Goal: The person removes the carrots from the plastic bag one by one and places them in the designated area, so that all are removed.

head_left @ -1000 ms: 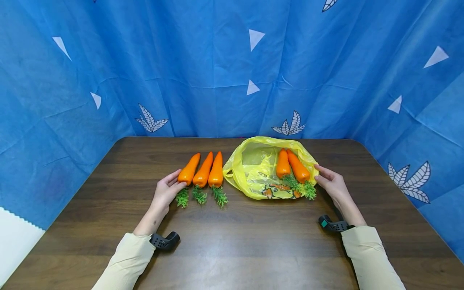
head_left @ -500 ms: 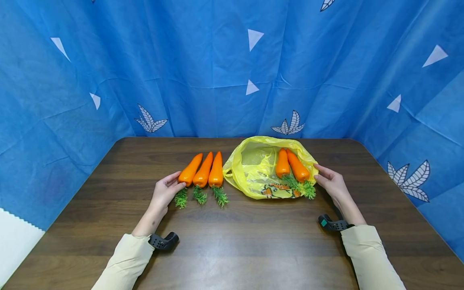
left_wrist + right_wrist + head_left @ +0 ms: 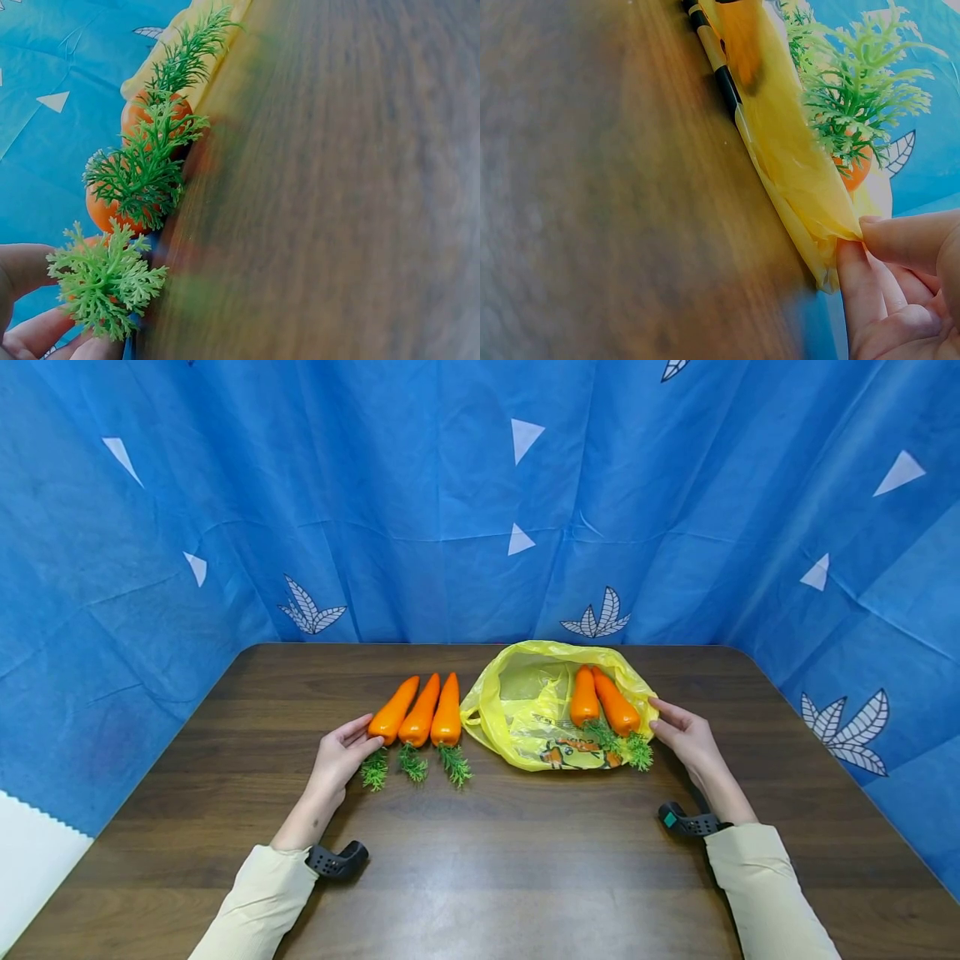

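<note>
Left Hand on a Carrot, Right Hand on the Bag

At left, your left hand [image 3: 342, 760] grips the leftmost carrot [image 3: 394, 710] at its thick end, thumb and fingers parted only by its girth, its leafy top [image 3: 109, 281] below your fingers. The carrot lies on the wooden table [image 3: 480, 868], close beside the middle carrot [image 3: 422, 713] and the third carrot [image 3: 447, 712], all tips pointing away from you.

Next comes the yellow bag [image 3: 487, 700], lying with its mouth spread toward you, its side just beside the third carrot; whether they touch you cannot tell. Two carrots are inside, both toward the right: the inner carrot [image 3: 585, 700] and the outer carrot [image 3: 617, 705], whose greens reach the near rim. The bag's left half holds none.

At far right, your right hand [image 3: 693, 745] pinches the bag's edge, thumb meeting forefinger with only film between.

The step in hand appears to be securing carrot and bag together; moving the carrot would call for lifting it over its neighbours while you steady that rim.
</note>
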Demonstrator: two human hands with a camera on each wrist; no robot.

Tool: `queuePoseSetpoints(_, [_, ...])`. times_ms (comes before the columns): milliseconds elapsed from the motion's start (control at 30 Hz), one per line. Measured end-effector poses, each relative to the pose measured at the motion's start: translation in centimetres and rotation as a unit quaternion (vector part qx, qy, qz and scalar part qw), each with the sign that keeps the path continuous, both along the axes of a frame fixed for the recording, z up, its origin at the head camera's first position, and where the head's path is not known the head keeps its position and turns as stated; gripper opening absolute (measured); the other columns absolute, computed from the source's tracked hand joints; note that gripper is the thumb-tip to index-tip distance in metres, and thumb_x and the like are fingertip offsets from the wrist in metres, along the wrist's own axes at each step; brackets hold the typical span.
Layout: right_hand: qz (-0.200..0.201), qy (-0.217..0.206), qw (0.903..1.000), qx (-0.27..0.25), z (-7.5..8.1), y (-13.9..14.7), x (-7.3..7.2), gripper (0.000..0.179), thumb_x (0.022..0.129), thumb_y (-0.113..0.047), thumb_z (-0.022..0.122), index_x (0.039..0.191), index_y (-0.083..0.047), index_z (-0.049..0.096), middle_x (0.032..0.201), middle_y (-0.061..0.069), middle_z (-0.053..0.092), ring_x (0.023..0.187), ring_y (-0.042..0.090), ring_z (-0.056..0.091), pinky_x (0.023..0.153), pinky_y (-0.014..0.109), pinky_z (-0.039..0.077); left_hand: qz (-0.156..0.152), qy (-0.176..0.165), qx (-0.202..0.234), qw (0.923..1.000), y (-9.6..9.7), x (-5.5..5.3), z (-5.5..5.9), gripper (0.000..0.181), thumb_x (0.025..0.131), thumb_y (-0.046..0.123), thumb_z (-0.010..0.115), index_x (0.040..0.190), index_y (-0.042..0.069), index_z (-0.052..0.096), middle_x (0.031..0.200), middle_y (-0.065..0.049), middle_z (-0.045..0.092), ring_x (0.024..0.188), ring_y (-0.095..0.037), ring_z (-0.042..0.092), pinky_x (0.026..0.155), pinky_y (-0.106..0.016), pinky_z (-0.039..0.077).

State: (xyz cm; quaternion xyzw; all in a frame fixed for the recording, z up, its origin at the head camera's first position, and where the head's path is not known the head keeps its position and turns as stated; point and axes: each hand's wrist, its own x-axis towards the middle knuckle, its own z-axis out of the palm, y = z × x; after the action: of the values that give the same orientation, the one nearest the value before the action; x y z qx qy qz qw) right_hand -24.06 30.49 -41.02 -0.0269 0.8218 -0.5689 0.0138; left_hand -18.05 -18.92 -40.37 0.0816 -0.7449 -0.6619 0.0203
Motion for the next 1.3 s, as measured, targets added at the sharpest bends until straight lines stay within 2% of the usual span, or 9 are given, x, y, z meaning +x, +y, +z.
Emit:
queuePoseSetpoints(200, [0.002,-0.001,1.0000,0.002,0.0,0.0,0.0,0.050,0.100,-0.015,0.045,0.145,0.000,0.031,0.147,0.021,0.027,0.127,0.036,0.034,0.091,0.021,0.040,-0.002,-0.002,0.003,1.0000,-0.1,0.0,0.1,0.053,0.091,0.003,0.058,0.138,-0.009,0.037,0.138,-0.025,0.039,0.124,-0.029,0.041,0.092,-0.022,0.040])
queuePoseSetpoints(367, [0.004,0.000,1.0000,0.006,0.1,0.0,0.0,0.050,0.100,-0.016,0.045,0.145,0.000,0.030,0.147,0.022,0.026,0.127,0.036,0.033,0.093,0.024,0.039,0.000,0.005,-0.003,1.0000,-0.3,0.1,0.6,0.053,0.091,0.003,0.058,0.138,-0.010,0.037,0.139,-0.024,0.038,0.126,-0.029,0.040,0.094,-0.022,0.039])
queuePoseSetpoints(567, [0.001,0.000,1.0000,0.006,0.1,0.0,0.0,0.050,0.100,-0.014,0.045,0.144,0.001,0.031,0.147,0.022,0.026,0.127,0.036,0.034,0.094,0.025,0.038,0.000,0.024,-0.027,0.9994,-0.5,0.1,1.6,0.053,0.092,0.001,0.057,0.138,-0.010,0.035,0.140,-0.025,0.037,0.127,-0.033,0.038,0.098,-0.032,0.035])
queuePoseSetpoints(733, [0.001,-0.004,1.0000,0.006,0.2,-0.2,0.0,0.050,0.100,-0.013,0.045,0.145,0.001,0.030,0.148,0.021,0.024,0.128,0.035,0.032,0.096,0.030,0.037,0.007,0.048,-0.054,0.9974,0.1,0.1,2.9,0.051,0.092,0.001,0.057,0.138,-0.007,0.038,0.141,-0.023,0.037,0.127,-0.032,0.039,0.098,-0.036,0.035])
queuePoseSetpoints(900, [-0.004,-0.010,0.9999,0.002,0.3,-0.3,-0.1,0.049,0.099,-0.012,0.046,0.145,0.000,0.030,0.148,0.021,0.024,0.128,0.034,0.034,0.097,0.032,0.036,-0.005,0.075,-0.036,0.9965,2.3,-0.1,4.8,0.049,0.091,0.001,0.058,0.137,-0.005,0.042,0.141,-0.019,0.040,0.127,-0.029,0.039,0.098,-0.034,0.036])
queuePoseSetpoints(1100, [-0.002,-0.011,0.9999,0.004,0.2,-0.3,0.0,0.049,0.100,-0.013,0.045,0.145,0.000,0.030,0.148,0.021,0.023,0.129,0.034,0.032,0.097,0.032,0.036,-0.042,0.108,0.004,0.9933,6.7,-0.9,6.9,0.047,0.090,0.001,0.060,0.135,-0.002,0.047,0.138,-0.015,0.044,0.125,-0.024,0.042,0.097,-0.032,0.038])
queuePoseSetpoints(1300, [-0.003,-0.012,0.9999,0.002,0.3,-0.3,0.0,0.050,0.099,-0.012,0.046,0.145,0.000,0.030,0.149,0.021,0.023,0.129,0.035,0.032,0.099,0.038,0.034,-0.084,0.126,0.055,0.9870,11.3,-2.0,8.0,0.045,0.088,0.001,0.062,0.132,-0.001,0.051,0.133,-0.013,0.050,0.124,-0.025,0.044,0.094,-0.029,0.041])
